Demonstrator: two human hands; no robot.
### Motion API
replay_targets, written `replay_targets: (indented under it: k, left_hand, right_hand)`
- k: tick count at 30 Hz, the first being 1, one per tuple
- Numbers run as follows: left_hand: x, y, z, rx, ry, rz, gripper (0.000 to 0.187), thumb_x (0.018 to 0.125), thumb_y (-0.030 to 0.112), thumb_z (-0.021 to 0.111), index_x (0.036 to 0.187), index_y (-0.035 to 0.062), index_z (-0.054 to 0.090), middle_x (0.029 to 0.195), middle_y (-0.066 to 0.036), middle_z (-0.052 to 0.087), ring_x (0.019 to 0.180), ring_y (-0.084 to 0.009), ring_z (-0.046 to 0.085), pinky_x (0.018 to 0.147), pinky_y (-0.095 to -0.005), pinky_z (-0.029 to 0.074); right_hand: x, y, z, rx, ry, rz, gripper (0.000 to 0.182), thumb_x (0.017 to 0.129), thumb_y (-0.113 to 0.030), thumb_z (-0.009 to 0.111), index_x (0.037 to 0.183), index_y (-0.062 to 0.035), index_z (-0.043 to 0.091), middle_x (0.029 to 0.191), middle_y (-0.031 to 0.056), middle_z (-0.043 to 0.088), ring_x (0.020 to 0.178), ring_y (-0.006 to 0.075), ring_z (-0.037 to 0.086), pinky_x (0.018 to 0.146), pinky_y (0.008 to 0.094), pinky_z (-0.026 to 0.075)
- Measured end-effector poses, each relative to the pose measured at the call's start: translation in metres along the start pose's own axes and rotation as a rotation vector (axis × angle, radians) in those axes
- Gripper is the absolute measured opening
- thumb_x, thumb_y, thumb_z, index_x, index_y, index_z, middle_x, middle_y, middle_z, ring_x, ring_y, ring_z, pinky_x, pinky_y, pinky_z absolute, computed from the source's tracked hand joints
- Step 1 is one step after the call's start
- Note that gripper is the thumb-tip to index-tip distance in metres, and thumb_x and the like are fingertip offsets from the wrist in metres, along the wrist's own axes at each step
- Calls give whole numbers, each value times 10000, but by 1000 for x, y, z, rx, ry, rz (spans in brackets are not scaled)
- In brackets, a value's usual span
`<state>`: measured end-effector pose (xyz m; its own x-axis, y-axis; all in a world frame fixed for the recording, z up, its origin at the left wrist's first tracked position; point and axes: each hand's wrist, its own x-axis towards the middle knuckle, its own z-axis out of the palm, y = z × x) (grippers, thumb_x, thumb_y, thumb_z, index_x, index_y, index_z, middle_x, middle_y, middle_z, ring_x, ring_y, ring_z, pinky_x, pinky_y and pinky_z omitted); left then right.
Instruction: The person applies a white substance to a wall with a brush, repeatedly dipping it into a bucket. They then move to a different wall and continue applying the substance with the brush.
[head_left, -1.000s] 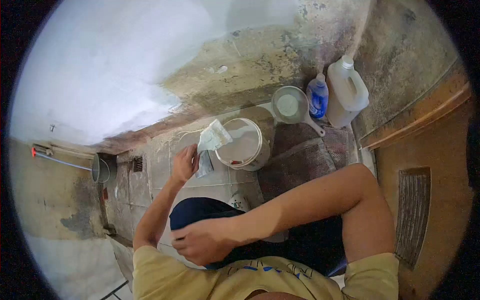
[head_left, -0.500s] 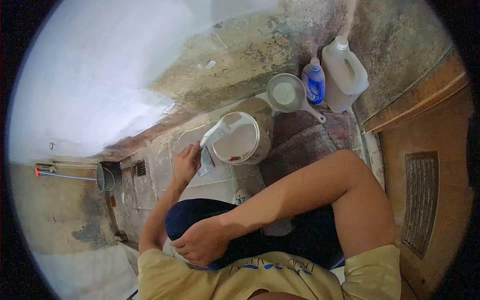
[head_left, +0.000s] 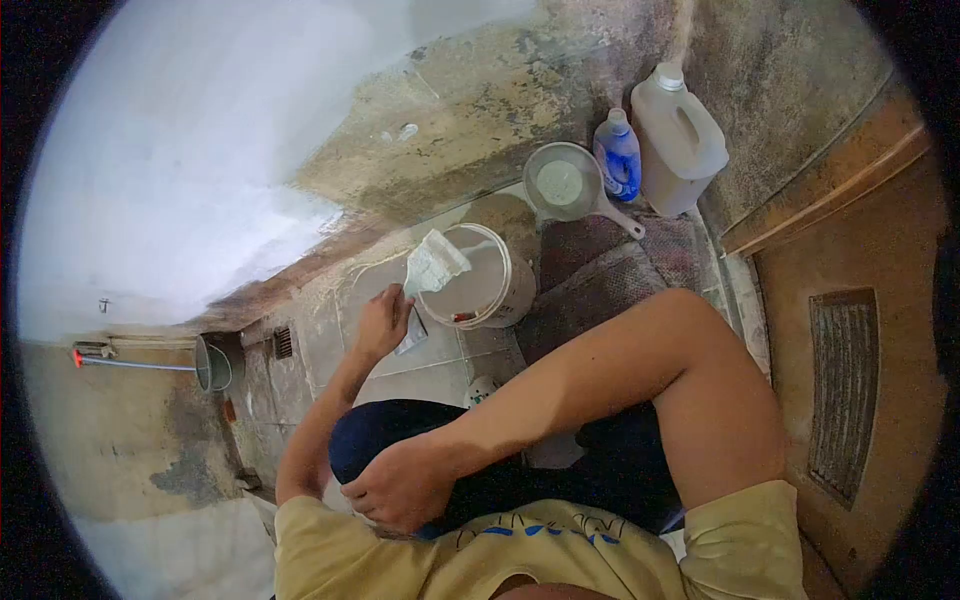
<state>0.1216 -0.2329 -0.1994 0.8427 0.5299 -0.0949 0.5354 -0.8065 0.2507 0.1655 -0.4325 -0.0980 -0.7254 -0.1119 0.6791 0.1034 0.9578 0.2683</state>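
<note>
My left hand (head_left: 381, 322) is closed around the handle of a wide paintbrush (head_left: 437, 262), whose head is thickly coated in white. The brush head is over the left rim of a white bucket (head_left: 508, 270) on the tiled floor. A small red-brown object (head_left: 464, 317) shows at the bucket's near side. Below my left hand is a flat grey plate-like piece (head_left: 411, 332), partly hidden by the fingers. My right hand (head_left: 402, 487) is wrapped over my bent knee (head_left: 375, 430) in dark trousers, with its fingers curled.
Beyond the bucket are a long-handled dipper (head_left: 560, 183), a blue-marked bottle (head_left: 619, 160) and a large jug (head_left: 680, 140), near a patterned mat (head_left: 590, 290). The wall (head_left: 450, 110) is partly white, partly stained. A dark bucket (head_left: 212, 363) stands far left; a vented wooden door (head_left: 780, 330) is at right.
The brush head has turned so that its broad white face shows, and it sits slightly lower at the bucket's rim. My right hand stays on the knee. The view has shifted slightly.
</note>
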Motion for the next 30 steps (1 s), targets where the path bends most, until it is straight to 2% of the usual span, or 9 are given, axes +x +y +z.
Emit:
replay_targets:
  k: [2,9,13,19,21,23,26,28,30]
  left_hand:
    - [1,-2,-2,-56,115,210,178,898,166,585,909,7,507,722,-207,562,672,-439,558,611,-502,429]
    - [39,38,-42,-95,141,142,219,933,168,533,1054,-14,537,719,-237,577,687,-446,564,615,-503,430]
    - [103,124,-88,-189,86,220,296,985,231,430,983,-26,578,740,-262,585,675,-415,562,620,-439,433]
    - [228,268,-128,-247,248,481,361,959,272,460,890,-46,616,801,-276,612,771,-437,597,709,-482,451]
    - [260,312,-143,-203,296,539,365,938,273,478,877,-58,618,824,-292,617,807,-451,600,745,-500,454]
    - [288,345,-153,-179,312,584,373,925,275,490,864,-71,615,831,-303,617,825,-457,600,763,-502,457]
    - [305,371,-155,-220,378,489,388,910,259,499,815,-104,600,765,-306,620,763,-434,635,719,-485,491]
    - [299,390,-167,-358,302,388,418,930,298,500,707,-50,565,568,-135,551,421,-224,513,437,-384,411]
    - [301,398,-169,-334,316,398,423,925,298,501,703,-58,555,574,-142,555,431,-227,523,442,-387,417]
  right_hand:
    - [-2,2,-2,-33,-7,-30,258,766,-268,572,814,-56,711,855,79,687,880,245,634,896,407,407]
    - [2,5,4,-14,-39,-60,262,730,-274,589,783,-47,708,820,100,686,865,264,636,890,429,416]
    - [4,5,10,17,68,-75,249,719,-266,592,737,-40,695,768,106,673,839,280,638,870,430,432]
    - [9,4,6,20,-184,8,288,812,-355,577,841,-95,697,791,73,676,787,300,648,876,448,452]
    - [6,-5,-8,168,-255,233,271,745,-275,583,889,-80,703,977,80,693,988,258,637,944,417,430]
    - [3,-2,15,270,-183,269,272,767,-298,568,898,-98,696,972,70,687,960,260,636,910,416,442]
    - [7,13,80,586,71,330,283,832,-368,522,927,-150,675,958,39,669,878,266,633,807,414,480]
    - [3,17,80,681,151,342,289,854,-391,506,937,-167,668,953,29,663,851,268,632,772,413,493]
    - [-8,15,55,124,77,160,300,874,-357,505,1000,-121,642,940,51,656,895,235,627,796,433,495]
